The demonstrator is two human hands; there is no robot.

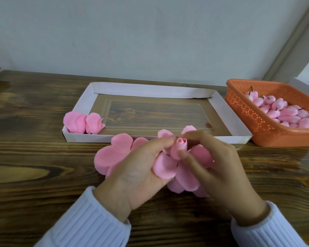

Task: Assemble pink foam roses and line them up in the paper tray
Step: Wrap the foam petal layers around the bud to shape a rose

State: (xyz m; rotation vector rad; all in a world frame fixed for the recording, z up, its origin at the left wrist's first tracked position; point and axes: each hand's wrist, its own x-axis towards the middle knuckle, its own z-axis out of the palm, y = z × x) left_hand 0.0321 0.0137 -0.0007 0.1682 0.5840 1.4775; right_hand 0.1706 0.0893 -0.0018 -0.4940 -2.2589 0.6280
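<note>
The left hand [141,168] cups the petal layer [165,166], fingers curled around it. The right hand [219,163] pinches the rosebud [179,146] at its centre. The foam looks light, soft and easily creased, so grip near the base. Two finished roses [84,123] sit in the paper tray [227,120] at its near-left corner, with open room to their right.

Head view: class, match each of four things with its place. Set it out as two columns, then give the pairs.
1 finished roses
2 loose buds
3 flat petal stack
4 bud amid open petals

A in the orange basket
B on the table beside the left hand
C in the paper tray's near left corner
D between the left hand and the right hand

Pairs: 1-C, 2-A, 3-B, 4-D
</note>
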